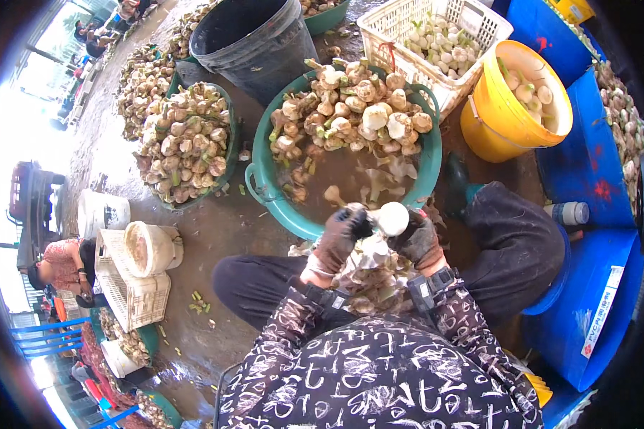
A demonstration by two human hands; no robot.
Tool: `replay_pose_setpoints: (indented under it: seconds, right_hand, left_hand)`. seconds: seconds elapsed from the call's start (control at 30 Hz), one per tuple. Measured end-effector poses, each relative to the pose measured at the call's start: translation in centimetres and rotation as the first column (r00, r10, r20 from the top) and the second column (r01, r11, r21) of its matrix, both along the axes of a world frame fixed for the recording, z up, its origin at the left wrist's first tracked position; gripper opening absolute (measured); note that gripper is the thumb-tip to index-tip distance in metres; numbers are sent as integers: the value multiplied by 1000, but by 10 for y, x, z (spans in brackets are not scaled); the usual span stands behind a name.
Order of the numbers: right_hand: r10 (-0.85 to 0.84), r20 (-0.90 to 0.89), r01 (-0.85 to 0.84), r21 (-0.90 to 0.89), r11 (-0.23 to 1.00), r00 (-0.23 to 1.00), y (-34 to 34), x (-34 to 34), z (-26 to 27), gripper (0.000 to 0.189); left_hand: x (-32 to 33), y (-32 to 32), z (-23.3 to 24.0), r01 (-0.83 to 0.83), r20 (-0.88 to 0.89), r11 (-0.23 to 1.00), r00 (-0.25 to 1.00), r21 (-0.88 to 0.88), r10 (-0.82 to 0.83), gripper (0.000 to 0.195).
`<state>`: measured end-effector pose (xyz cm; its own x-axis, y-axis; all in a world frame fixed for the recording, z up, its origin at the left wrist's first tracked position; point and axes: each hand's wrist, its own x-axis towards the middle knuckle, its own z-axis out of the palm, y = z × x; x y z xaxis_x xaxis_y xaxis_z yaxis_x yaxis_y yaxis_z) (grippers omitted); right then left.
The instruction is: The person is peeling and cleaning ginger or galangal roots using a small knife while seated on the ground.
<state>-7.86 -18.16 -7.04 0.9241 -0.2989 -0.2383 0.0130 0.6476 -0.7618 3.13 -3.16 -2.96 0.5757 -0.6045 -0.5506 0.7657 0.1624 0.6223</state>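
Observation:
A peeled white garlic bulb [394, 219] is between my two gloved hands, above the near rim of a green plastic tub [295, 221]. My right hand [419, 238] has its fingers around the bulb's right side. Curled at the bulb's left is my left hand [344, 230]; whether it grips the bulb's stem or some skin is hidden. Unpeeled garlic bulbs [349, 107] are heaped along the tub's far side. Loose garlic skins [383, 179] lie on the tub's bottom. More papery peelings [373, 273] are piled in my lap below the hands.
A yellow bucket [485, 123] and a white plastic crate [392, 59] hold peeled garlic at upper right. Beyond the tub stands a black bin [257, 59]. Heaped garlic [185, 145] fills a basin at left. Blue panels [579, 161] line the right. Another person [67, 263] sits far left.

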Motion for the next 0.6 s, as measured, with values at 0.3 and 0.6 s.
replay_pose_setpoints:
  seconds: [0.3, 0.6]
  right_hand:
    - [54, -127, 69, 793, 606, 990, -12, 11, 17, 37]
    - [-98, -408, 280, 413, 867, 907, -17, 6, 0, 28]
  left_hand:
    - [57, 29, 23, 351, 550, 638, 324, 686, -770, 40]
    - [33, -12, -9, 390, 204, 900, 882, 194, -425, 22]
